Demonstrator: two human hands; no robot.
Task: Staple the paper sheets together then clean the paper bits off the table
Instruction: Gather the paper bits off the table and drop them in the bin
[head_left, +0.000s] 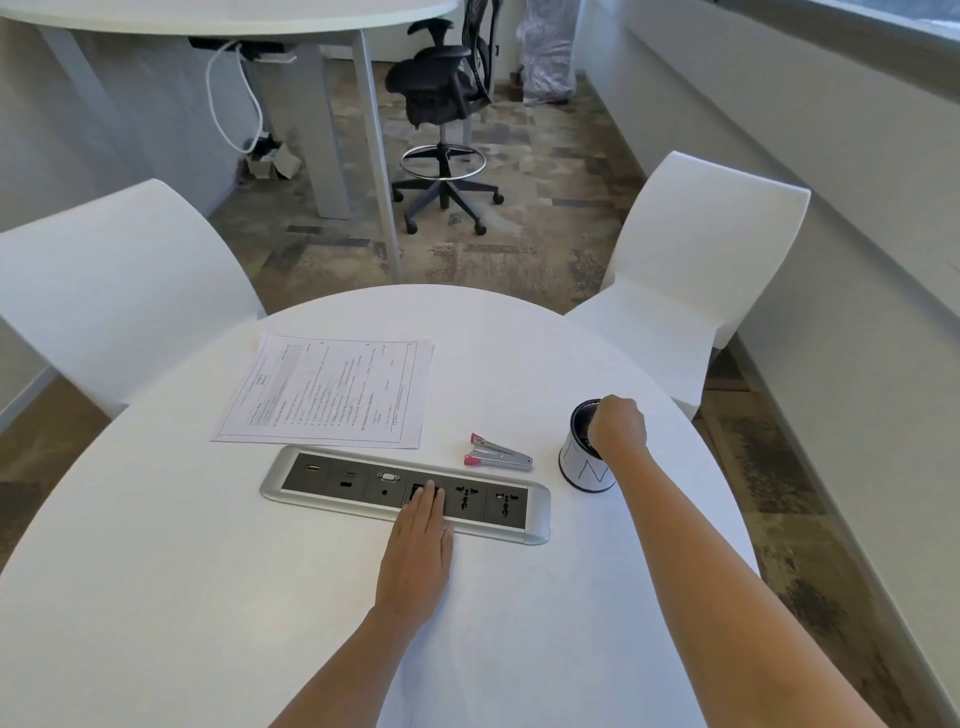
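Observation:
Printed paper sheets (332, 395) lie stacked on the round white table (208, 597), left of centre. A small silver stapler with pink ends (496, 455) rests to their right. My left hand (418, 551) lies flat, fingers straight, across the front edge of the socket panel (332, 475). My right hand (618, 426) hovers over the mouth of a black cup wrapped in white paper (584, 467), fingers curled down into it; what they hold is hidden.
Two white chairs (691, 270) (114, 291) stand at the table's far sides. A black office stool (441, 104) and another desk (363, 130) are beyond, on the patterned carpet. A low white wall ledge (831, 156) runs along the right.

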